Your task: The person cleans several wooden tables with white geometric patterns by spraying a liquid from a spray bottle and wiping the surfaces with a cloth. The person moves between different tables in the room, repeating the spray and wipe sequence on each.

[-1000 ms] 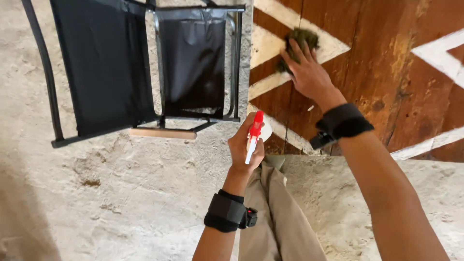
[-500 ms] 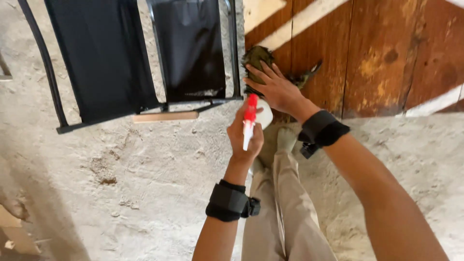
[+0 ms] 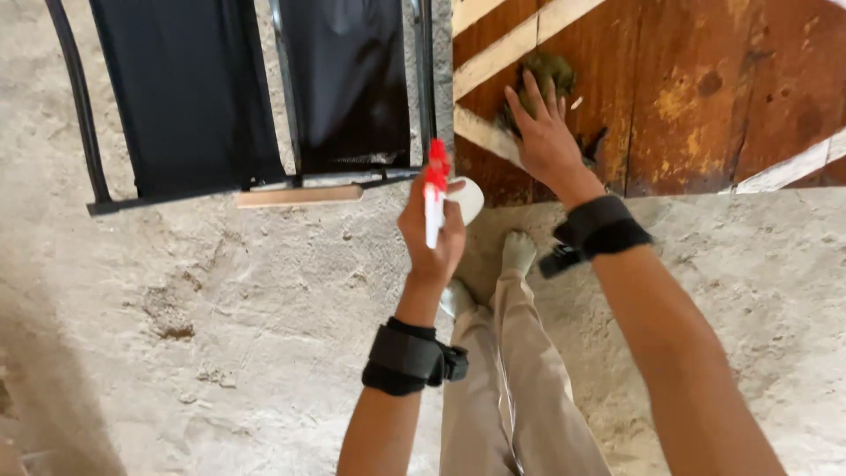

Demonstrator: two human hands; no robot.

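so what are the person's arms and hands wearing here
Both forearms are bare, with no sleeves or gloves. The left hand has a wide black fabric wrist strap with a small black module on its side. The right hand has a matching black strap and module.

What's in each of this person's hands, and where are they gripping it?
Left hand grips a red-topped white spray bottle near its neck; right hand presses a dark pad flat against wood.
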